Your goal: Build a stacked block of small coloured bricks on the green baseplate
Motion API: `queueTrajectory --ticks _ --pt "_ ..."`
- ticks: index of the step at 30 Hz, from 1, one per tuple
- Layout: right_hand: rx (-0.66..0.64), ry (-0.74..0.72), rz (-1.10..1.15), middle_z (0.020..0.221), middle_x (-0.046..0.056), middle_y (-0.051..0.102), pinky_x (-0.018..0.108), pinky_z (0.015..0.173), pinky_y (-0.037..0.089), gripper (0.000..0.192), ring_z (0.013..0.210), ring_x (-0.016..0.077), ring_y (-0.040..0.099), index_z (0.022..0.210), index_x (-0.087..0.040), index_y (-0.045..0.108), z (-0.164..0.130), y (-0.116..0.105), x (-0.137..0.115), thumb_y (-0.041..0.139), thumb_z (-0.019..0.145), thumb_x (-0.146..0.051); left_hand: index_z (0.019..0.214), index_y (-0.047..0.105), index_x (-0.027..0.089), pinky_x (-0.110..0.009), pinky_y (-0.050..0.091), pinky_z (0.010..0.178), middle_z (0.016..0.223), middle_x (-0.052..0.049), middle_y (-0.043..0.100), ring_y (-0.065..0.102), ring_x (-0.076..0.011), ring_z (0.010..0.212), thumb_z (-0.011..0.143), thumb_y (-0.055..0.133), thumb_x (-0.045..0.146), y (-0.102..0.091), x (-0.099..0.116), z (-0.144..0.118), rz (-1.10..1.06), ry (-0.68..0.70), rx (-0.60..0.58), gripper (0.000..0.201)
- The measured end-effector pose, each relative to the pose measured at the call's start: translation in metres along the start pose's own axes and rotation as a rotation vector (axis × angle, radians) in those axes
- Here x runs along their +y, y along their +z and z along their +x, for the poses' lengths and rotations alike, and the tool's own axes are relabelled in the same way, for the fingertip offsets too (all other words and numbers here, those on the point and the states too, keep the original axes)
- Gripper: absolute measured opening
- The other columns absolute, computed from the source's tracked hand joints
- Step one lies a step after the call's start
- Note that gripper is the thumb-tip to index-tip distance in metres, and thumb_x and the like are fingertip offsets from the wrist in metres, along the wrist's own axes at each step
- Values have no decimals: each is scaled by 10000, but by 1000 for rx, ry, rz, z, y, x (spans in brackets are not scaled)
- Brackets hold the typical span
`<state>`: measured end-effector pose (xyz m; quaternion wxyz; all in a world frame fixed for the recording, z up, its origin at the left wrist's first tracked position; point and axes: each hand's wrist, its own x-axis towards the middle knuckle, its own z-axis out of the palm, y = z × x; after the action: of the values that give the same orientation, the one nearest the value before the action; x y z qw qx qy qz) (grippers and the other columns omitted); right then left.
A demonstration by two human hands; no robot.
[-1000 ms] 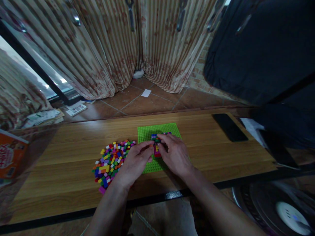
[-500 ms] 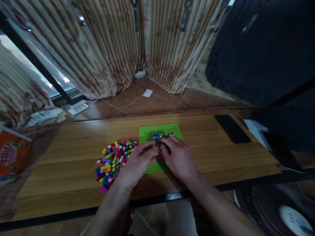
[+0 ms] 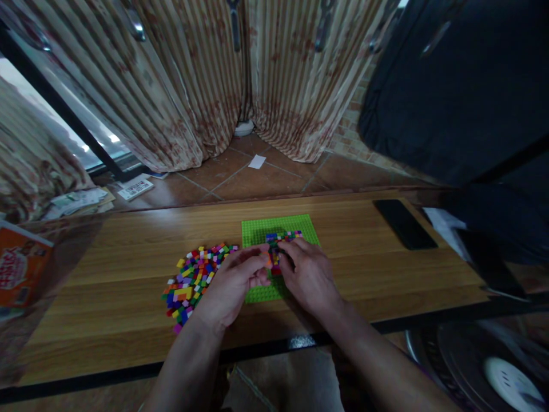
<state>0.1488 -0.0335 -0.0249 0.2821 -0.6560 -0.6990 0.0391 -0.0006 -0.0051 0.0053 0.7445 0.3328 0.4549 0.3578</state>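
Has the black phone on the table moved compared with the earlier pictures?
No. The phone lies in the same spot near the table's far right edge.

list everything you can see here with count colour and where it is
baseplate: 1, bright green, middle of the table, partly under both hands
built bricks: one small cluster, mixed colours, on the baseplate at the fingertips
loose bricks: one pile, too many to count, mixed colours, on the table left of the baseplate
table: 1, wood-grain brown with a dark front edge
phone: 1, black, flat on the table's far right
box: 1, orange, at the left edge
curtains: striped beige, behind the table
papers: several, pale, on the tiled floor at left
left hand: 1, fingers pinched at the built bricks
right hand: 1, fingertips on the built bricks
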Motion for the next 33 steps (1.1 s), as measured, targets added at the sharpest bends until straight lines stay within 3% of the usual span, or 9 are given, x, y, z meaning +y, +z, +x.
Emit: queueTrajectory --ticks 10,17,22,33 --pt "25 30 18 984 104 715 386 842 497 223 908 246 657 1037 -165 703 1 0 3 529 897 -156 990 715 106 -239 438 581 667 11 650 549 -83 544 628 778 265 -1 -4 2 43 9 27 401" --pt "55 -36 93 913 61 695 346 797 495 240 845 211 648 1034 -194 708 -4 -2 3 505 911 -163 1002 716 113 -245 459 589 679 10 651 543 -82 536 624 784 262 2 -3 2 31 14 14 412" --pt "12 -61 69 825 44 651 327 740 468 207 787 200 623 930 -207 728 -8 -5 4 529 899 -160 1000 721 121 -238 460 588 684 6 650 540 -83 546 623 787 284 1 -2 0 75 9 48 417" --pt "-52 -90 -36 836 55 639 341 769 450 247 816 206 604 988 -212 734 -8 -8 3 504 914 -161 1050 734 145 -257 480 626 670 2 636 541 -111 590 665 768 292 0 -2 -3 224 7 83 413"
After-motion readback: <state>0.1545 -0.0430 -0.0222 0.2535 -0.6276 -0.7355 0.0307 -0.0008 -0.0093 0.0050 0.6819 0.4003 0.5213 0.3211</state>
